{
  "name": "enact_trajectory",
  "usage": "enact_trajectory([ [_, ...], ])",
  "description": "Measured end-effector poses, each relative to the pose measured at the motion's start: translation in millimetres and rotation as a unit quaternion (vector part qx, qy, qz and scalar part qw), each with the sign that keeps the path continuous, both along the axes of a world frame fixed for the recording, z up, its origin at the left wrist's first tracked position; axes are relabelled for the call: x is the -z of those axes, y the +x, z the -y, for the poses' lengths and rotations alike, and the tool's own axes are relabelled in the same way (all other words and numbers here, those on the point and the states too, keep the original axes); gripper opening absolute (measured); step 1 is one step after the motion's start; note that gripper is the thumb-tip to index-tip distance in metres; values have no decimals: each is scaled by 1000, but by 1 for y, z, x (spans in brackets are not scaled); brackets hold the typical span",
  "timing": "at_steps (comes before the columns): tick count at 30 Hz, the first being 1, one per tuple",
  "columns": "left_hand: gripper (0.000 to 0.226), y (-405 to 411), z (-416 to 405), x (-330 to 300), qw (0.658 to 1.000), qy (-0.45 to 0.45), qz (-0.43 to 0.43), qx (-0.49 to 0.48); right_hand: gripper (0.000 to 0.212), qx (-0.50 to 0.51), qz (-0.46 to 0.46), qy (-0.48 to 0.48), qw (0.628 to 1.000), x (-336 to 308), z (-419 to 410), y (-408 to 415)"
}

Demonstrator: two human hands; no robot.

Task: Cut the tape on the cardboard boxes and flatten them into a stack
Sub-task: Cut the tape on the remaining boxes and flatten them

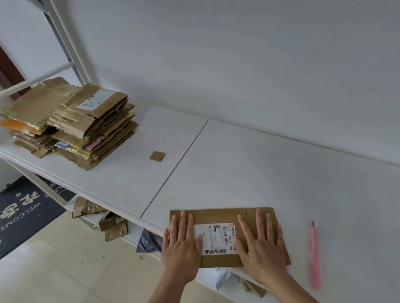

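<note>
A white table (255, 161), made of 2 panels meeting at a seam, carried a stack of flattened boxes (75, 123) at its far left end. A small cardboard scrap (157, 156) lay near the seam. At the near edge lay 1 flattened box (224, 215), with a pink cutter (314, 255) to its right, apart from it.

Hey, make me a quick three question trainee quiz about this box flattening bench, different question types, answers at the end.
1. True or false: both hands press flat on the flattened box.
2. Multiple choice: the pink cutter lies A) on the stack, B) on the table right of the box, C) in the right hand.
3. Fill in: the stack of flattened boxes sits at the table's far ____ end.

Key:
1. True; left hand and right hand lie open on it.
2. B
3. left
</note>
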State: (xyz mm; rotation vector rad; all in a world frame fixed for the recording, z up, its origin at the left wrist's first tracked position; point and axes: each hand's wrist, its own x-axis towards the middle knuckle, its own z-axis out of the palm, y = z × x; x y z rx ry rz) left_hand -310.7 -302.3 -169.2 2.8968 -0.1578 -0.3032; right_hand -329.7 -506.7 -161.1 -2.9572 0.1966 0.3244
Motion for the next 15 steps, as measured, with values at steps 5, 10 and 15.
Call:
enact_trajectory([
  [5,61,0,-2,8,1000,3,-7,-8,68,-2,12,-4,1000,9,0,0],
  [10,85,1,-3,-1,999,-28,-22,1,102,-13,-5,1,1000,3,4,5],
  [15,87,7,-4,-27,955,-202,-77,-203,109,-60,-23,18,998,-3,13,1],
])
